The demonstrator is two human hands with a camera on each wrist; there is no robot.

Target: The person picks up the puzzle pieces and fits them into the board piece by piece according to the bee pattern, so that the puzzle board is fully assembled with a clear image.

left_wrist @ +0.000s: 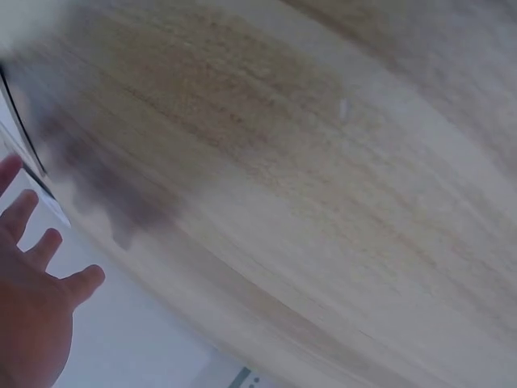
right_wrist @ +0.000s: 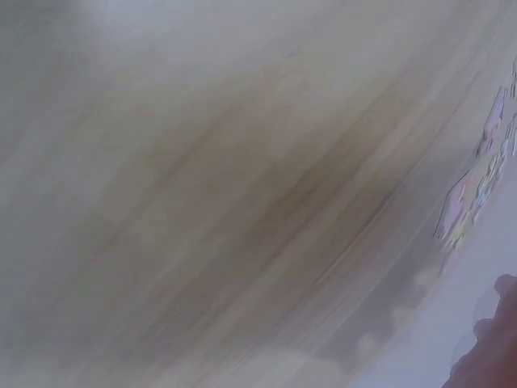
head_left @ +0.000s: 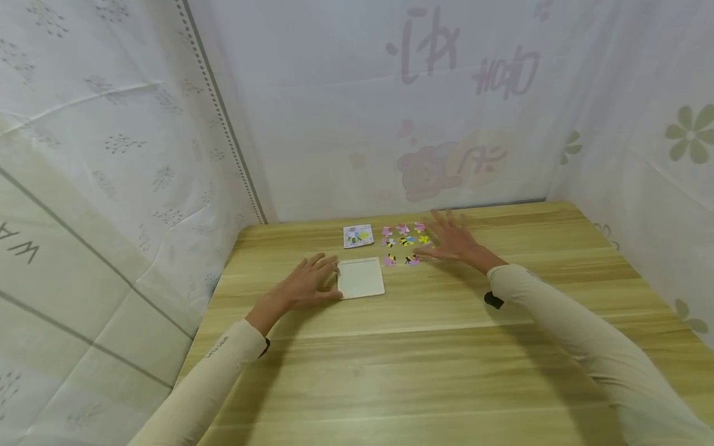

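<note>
My left hand (head_left: 308, 282) is spread at the left side of a white square puzzle frame (head_left: 361, 280), thumb and fingertips right at its edge. In the left wrist view the same hand (left_wrist: 36, 303) shows fingers apart. Over the right end of a group of loose jigsaw pieces (head_left: 407, 241) hovers my right hand (head_left: 453, 239), fingers spread and slightly blurred, covering some of them. The pieces are pink, yellow, black and blue. At the right edge of the right wrist view, pieces (right_wrist: 462, 202) lie beyond part of the right hand (right_wrist: 489, 347).
A small picture card (head_left: 358, 236) with a bee-like figure lies behind the frame, left of the pieces. Everything lies on a wood-grain table (head_left: 357, 378). Patterned white cloth (head_left: 334, 111) hangs behind the table's far edge and along both sides.
</note>
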